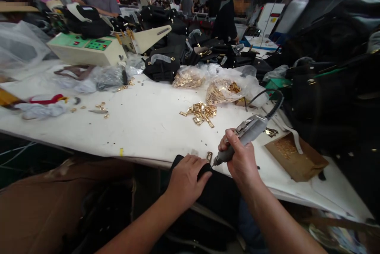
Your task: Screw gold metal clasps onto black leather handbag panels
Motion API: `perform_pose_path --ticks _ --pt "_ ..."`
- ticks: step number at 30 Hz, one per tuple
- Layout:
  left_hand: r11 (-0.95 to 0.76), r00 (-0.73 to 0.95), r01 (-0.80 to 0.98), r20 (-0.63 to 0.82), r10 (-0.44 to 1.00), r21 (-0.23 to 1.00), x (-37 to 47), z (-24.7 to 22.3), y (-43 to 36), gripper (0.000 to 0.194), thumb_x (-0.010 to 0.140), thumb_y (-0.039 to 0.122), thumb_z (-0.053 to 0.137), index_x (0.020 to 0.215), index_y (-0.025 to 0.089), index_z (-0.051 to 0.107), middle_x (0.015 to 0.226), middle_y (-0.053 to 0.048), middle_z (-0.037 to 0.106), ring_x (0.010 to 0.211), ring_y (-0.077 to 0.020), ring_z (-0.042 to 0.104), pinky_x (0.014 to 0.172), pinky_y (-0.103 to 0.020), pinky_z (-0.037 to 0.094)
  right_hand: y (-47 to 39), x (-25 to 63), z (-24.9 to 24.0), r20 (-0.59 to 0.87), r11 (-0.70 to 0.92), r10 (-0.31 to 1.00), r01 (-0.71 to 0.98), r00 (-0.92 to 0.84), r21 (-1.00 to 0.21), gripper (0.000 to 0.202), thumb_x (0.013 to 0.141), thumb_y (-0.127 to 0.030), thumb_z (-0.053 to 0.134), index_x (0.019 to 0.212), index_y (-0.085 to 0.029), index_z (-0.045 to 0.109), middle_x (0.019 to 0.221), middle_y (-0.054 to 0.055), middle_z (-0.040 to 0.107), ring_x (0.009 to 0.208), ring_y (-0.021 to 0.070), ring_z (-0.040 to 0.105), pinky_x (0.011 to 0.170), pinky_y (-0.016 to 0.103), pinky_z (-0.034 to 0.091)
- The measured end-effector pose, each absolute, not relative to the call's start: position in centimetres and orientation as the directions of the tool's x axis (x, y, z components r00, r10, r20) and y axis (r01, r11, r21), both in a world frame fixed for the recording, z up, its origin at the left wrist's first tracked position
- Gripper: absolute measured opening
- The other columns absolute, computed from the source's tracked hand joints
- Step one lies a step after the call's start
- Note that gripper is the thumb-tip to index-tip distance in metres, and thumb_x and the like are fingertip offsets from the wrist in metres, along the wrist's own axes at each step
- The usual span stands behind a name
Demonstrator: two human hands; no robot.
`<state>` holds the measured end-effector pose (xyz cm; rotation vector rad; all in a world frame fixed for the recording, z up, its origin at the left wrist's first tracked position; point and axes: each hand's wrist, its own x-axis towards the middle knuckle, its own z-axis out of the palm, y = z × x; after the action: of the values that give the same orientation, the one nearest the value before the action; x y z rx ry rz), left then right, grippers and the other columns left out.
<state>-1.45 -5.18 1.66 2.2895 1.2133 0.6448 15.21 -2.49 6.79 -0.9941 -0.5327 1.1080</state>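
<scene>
A black bag piece (224,190) lies at the table's front edge, below the middle of the view. My left hand (188,177) is closed over its upper edge, thumb and fingers gripping it. In my right hand (239,155) is a grey electric screwdriver (252,129), its cable rising at the back. The tool's tip points down to the left at the bag's edge, close to my left thumb. Right beside the tip stands a small gold metal fitting (209,156). Whether the tip touches a screw is too small to tell.
Gold fittings (202,112) lie piled mid-table, with plastic bags of fittings (221,90) behind. A cardboard box (297,159) of small gold parts stands right. Black bags (163,62) and a cream machine (89,50) are at the back. Several people are beyond; one person (225,20) wears black.
</scene>
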Motion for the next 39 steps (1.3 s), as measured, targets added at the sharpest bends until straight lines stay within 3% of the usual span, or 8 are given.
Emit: perform_pose_path --ticks 5,17,39 --pt "-0.446 0.458 0.597 0.173 0.872 0.667 -1.31 1.71 -5.17 0.017 0.088 0.025 0.074 0.105 0.025 0.073 0.103 -0.002 0.071 0.1 -0.0224 0.063 0.092 -0.04 0.052 -2.53 14.2 6.58 -0.114 0.099 0.913 -0.484 0.393 -0.87 0.035 0.076 -0.042 0.086 0.084 -0.018 0.061 0.059 -0.005 0.054 0.051 0.0105 0.049 0.048 0.022 0.041" --pt "-0.474 0.49 0.611 0.167 0.856 0.634 -1.15 1.68 -4.87 0.005 0.092 0.026 0.07 0.095 0.025 0.073 0.101 0.0 0.073 0.099 -0.0207 0.063 0.09 -0.037 0.05 -2.62 14.08 6.32 -0.122 0.082 0.908 -0.457 0.4 -0.886 0.036 0.076 -0.043 0.085 0.085 -0.018 0.061 0.059 -0.005 0.055 0.048 0.0101 0.046 0.047 0.023 0.042" --pt "-0.482 0.485 0.609 0.186 0.855 0.63 -1.13 1.52 -4.78 0.009 0.091 0.03 0.072 0.086 0.022 0.073 0.097 -0.002 0.073 0.098 -0.021 0.063 0.088 -0.036 0.051 -2.9 14.07 6.43 -0.13 0.068 0.91 -0.45 0.393 -0.89 0.036 0.076 -0.043 0.085 0.085 -0.019 0.06 0.06 -0.005 0.055 0.05 0.0103 0.049 0.049 0.023 0.041"
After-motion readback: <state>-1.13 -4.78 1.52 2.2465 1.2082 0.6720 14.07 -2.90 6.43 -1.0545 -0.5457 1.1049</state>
